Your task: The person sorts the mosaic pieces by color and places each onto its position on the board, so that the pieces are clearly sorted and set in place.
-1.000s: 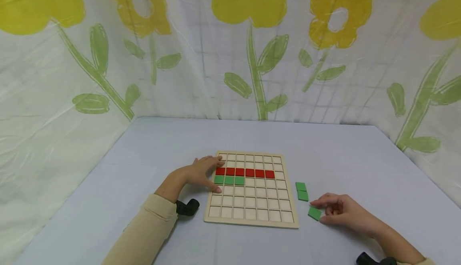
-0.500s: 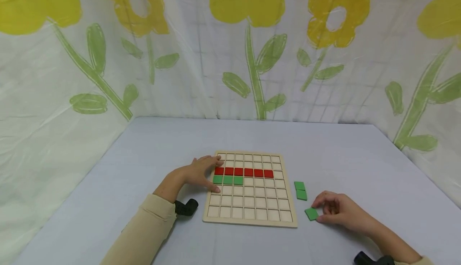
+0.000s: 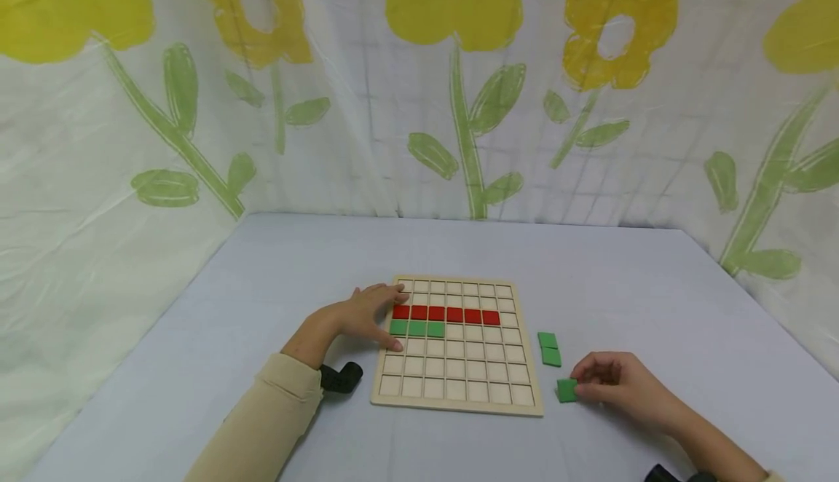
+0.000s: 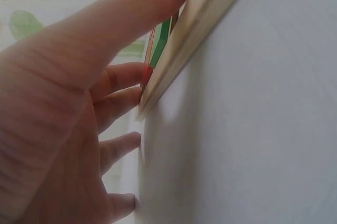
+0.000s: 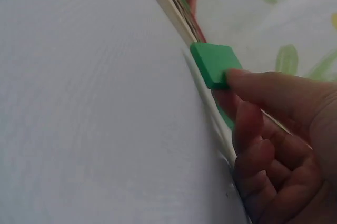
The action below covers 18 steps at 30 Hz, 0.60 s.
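My right hand [image 3: 619, 387] pinches a green square tile [image 5: 215, 65] between thumb and index finger, off the board's right side. The other fingers of that hand are curled in. My left hand [image 3: 363, 314] rests on the left edge of a wooden grid board [image 3: 455, 408], thumb and fingers spread over the frame. On the board lies a row of several red tiles [image 3: 454, 314], and under it a row of three green tiles [image 3: 416, 328] begins from the left. In the left wrist view the thumb lies across the board's edge [image 4: 179, 50].
Two green tiles [image 3: 549, 348] lie one behind the other on the white table [image 3: 314, 249], right of the board. Behind the table hangs a white curtain [image 3: 367, 140] with yellow flowers. A black wrist camera [image 3: 342, 378] sits at the left wrist.
The right hand has shifted the green tile slightly left and turned it; thumb and index finger now overlap its right edge. The left hand stays in place on the board.
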Each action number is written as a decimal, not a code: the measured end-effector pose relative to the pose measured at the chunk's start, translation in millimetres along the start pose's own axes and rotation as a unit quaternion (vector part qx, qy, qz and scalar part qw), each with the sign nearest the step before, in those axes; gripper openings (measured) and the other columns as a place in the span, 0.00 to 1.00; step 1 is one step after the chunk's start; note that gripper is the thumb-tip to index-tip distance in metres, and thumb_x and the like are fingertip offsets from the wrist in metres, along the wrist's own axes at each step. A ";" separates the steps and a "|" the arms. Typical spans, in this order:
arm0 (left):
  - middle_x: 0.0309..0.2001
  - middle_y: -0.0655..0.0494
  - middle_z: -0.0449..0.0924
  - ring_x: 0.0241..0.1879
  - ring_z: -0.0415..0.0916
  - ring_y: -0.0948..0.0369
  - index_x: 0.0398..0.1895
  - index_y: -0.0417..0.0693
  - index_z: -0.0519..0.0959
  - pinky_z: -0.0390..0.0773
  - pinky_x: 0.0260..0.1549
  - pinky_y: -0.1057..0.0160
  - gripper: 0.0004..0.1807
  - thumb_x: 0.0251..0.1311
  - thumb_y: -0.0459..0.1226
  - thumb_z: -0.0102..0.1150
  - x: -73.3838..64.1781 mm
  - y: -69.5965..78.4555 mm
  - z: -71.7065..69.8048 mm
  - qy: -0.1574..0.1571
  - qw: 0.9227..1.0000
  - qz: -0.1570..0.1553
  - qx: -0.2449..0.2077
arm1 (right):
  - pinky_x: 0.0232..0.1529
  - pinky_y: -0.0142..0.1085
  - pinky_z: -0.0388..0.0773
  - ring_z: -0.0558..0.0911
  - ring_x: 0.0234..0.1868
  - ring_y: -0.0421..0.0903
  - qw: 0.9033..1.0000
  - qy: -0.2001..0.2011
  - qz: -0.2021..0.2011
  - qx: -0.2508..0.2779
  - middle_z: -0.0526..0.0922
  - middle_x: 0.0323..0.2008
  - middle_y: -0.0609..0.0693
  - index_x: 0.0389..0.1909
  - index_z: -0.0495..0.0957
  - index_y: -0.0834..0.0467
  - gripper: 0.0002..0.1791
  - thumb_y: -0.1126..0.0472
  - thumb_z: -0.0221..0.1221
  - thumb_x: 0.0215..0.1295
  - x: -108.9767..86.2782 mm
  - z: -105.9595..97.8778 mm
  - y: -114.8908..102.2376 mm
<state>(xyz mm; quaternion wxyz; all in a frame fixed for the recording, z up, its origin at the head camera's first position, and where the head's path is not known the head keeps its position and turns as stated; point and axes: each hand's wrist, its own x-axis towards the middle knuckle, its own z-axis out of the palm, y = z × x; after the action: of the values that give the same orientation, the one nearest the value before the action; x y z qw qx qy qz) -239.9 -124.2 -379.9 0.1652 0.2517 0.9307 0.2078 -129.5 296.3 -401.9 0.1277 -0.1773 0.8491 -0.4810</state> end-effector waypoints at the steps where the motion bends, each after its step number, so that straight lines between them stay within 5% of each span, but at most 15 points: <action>1: 0.74 0.55 0.49 0.74 0.40 0.50 0.68 0.55 0.61 0.37 0.68 0.38 0.49 0.41 0.55 0.71 0.1 0.0 0.0 0.000 1.000 0.000 0.000 | 0.24 0.30 0.75 0.76 0.26 0.34 1.000 -0.002 0.021 0.016 0.82 0.30 0.40 0.40 0.77 0.68 0.13 0.61 0.60 0.60 0.6 -0.9 -0.9; 6: 0.74 0.55 0.48 0.74 0.40 0.50 0.69 0.55 0.61 0.36 0.69 0.38 0.49 0.41 0.55 0.71 -0.3 -0.2 -0.2 -0.002 1.000 -0.001 -0.002 | 0.21 0.29 0.71 0.71 0.22 0.34 0.990 0.004 0.106 0.094 0.81 0.26 0.40 0.42 0.77 0.66 0.14 0.59 0.60 0.61 5.4 -3.8 -4.2; 18: 0.74 0.55 0.49 0.74 0.40 0.50 0.68 0.55 0.62 0.37 0.68 0.38 0.48 0.41 0.55 0.71 -0.1 -1.7 0.8 0.001 1.000 0.001 -0.002 | 0.25 0.26 0.68 0.69 0.24 0.35 0.963 -0.010 0.179 0.202 0.74 0.25 0.39 0.39 0.76 0.54 0.06 0.58 0.58 0.62 21.7 -0.7 -18.3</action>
<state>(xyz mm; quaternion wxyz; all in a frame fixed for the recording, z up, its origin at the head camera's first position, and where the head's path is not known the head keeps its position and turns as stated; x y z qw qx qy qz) -240.1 -125.4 -381.4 0.1646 0.2520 0.9302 0.2100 -146.1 278.9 -386.8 0.2537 0.0026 0.7506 -0.6101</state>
